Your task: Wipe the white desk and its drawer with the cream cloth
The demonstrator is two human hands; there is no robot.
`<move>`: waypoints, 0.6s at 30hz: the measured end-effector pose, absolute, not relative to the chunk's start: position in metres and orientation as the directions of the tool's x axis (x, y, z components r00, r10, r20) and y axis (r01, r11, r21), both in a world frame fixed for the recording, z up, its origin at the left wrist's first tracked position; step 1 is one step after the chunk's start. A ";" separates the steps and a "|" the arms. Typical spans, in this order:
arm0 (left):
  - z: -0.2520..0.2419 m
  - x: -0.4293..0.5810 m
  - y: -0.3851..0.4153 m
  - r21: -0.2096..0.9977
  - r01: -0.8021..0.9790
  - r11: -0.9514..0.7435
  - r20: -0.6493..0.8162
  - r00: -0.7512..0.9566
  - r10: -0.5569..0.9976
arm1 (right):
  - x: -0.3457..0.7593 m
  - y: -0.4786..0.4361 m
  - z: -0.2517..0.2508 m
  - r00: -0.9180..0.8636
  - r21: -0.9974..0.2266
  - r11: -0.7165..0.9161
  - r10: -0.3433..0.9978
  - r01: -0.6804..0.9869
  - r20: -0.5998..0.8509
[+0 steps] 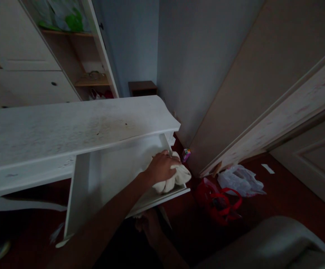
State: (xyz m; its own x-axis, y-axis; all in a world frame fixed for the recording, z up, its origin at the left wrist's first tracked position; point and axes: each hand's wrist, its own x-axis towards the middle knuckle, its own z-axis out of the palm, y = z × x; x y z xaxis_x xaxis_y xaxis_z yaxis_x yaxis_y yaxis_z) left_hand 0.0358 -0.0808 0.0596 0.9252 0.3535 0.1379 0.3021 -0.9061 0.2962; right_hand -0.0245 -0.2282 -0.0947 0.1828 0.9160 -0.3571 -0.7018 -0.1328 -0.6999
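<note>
Here's the right grip [148, 224] nearest, just under the pulled-out drawer [117, 164]; whether it's closed, can't tell. Red bag [211, 201] to its right! Beyond, the left grip [163, 168] clutches cream cloth [182, 173] at the drawer's front right corner, worktop [109, 123] behind.

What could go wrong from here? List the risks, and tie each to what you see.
The white drawer stands pulled out, so pressure from the left hand near its front corner might tip or strain it. The bunched cloth appears to poke past the drawer's side edge and could snag there. The red bag close by on the floor might catch a foot.
</note>
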 end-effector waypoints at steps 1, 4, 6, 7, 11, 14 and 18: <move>0.058 0.032 -0.090 0.333 0.228 -0.915 0.113 0.954 0.278 | -0.024 -0.228 -0.094 0.185 -0.695 -0.135 0.912 -0.706 -0.365; 0.057 0.024 -0.111 0.377 0.130 -0.917 0.098 0.979 0.180 | -0.023 -0.229 -0.090 0.196 -0.696 -0.144 0.902 -0.704 -0.385; 0.058 0.017 -0.115 0.352 0.117 -0.929 0.115 0.979 0.167 | -0.021 -0.230 -0.089 0.194 -0.707 -0.152 0.903 -0.691 -0.384; 0.059 0.012 -0.115 0.336 0.105 -0.936 0.117 0.981 0.153 | -0.021 -0.230 -0.089 0.191 -0.710 -0.154 0.905 -0.687 -0.380; 0.069 -0.025 -0.109 0.311 0.118 -0.943 0.071 0.987 0.147 | -0.021 -0.231 -0.095 0.223 -0.692 -0.131 0.890 -0.710 -0.397; 0.082 -0.074 -0.111 0.340 0.199 -0.919 0.057 0.971 0.232 | -0.022 -0.231 -0.100 0.243 -0.673 -0.105 0.882 -0.733 -0.403; 0.096 -0.154 -0.125 0.306 0.420 -0.855 0.132 0.870 0.474 | -0.021 -0.232 -0.100 0.194 -0.681 -0.135 0.903 -0.720 -0.384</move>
State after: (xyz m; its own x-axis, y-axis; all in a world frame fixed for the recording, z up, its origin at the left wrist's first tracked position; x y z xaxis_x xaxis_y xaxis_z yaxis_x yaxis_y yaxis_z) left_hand -0.1538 -0.1248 0.0958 0.8704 0.4744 0.1315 0.4196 -0.8546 0.3059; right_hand -0.0211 -0.2317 -0.1000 0.1938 0.9026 -0.3844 -0.7197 -0.1354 -0.6809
